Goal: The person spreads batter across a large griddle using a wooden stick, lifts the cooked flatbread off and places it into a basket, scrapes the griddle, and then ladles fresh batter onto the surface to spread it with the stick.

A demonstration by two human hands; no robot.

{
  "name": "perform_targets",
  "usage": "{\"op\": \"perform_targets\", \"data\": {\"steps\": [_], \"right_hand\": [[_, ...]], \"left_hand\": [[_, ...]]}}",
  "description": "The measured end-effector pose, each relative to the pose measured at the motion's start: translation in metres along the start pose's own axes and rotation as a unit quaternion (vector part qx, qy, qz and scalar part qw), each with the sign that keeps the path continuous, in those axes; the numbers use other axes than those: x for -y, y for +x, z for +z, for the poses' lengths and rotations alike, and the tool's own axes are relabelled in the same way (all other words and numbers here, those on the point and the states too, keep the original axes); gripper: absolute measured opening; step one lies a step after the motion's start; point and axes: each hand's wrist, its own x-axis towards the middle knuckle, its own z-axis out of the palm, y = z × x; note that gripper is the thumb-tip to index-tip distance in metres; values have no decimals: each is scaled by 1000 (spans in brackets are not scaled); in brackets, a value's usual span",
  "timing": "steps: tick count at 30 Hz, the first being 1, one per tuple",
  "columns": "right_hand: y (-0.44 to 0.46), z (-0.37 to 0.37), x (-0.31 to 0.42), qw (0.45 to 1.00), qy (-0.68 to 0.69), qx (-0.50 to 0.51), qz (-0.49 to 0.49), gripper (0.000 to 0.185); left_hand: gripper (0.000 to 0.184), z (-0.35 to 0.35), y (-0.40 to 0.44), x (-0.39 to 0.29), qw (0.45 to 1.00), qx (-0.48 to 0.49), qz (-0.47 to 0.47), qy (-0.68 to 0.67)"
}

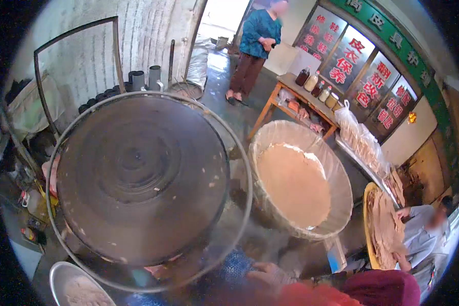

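A large round dark griddle (143, 214) with a metal ring (248, 204) around it fills the left half of the view. Small pale bits lie on its surface. My right hand (271, 274) is at the bottom edge, blurred, beside blue patterned cloth (234, 268) and below the ring; its fingers are too smeared to read. My left hand does not show. To the right of the griddle stands a wide lined tub (341, 209) of brown batter (293, 186). A metal bowl (60, 278) with pale brown contents sits at the lower left.
Bottles (311, 81) stand on a wooden table (275, 97) behind the tub. One person (260, 43) stands near the doorway. Another person (423, 232) at the right has hands at brown sheets (385, 227) on a yellow tray (368, 245). A metal frame (76, 30) rises at the left.
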Motion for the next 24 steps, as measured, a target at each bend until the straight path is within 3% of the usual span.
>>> {"op": "perform_targets", "data": {"steps": [2,6,11,15,17,18,20,22,23,24], "right_hand": [[1,4,-5,998,45,50,8,63],[4,14,-15,997,53,9,-52,64],[3,-4,1,998,37,16,-44,66],[4,-1,-1,998,25,-24,-47,70],[8,10,-13,995,33,-62,-72,60],[17,11,-22,988,114,-68,-79,51],[26,-8,-27,955,287,-71,3,31],[44,18,-58,928,292,-226,56,28],[53,6,-63,892,392,-165,151,31],[74,34,-81,866,414,-251,122,32]], "left_hand": [[52,-10,-9,-3,1000,2,24,0],[56,-42,-40,-17,996,2,88,-5],[60,-90,-108,-37,988,20,151,-10],[64,-117,-166,-47,990,34,140,-15],[66,-121,-200,-41,996,22,89,4],[68,-128,-222,-36,998,15,62,26],[72,-142,-267,-25,996,-22,-5,87],[72,-134,-296,-13,985,-80,-6,154],[70,-125,-306,-11,981,-164,37,101],[67,-129,-306,-19,982,-136,-17,128]]}}
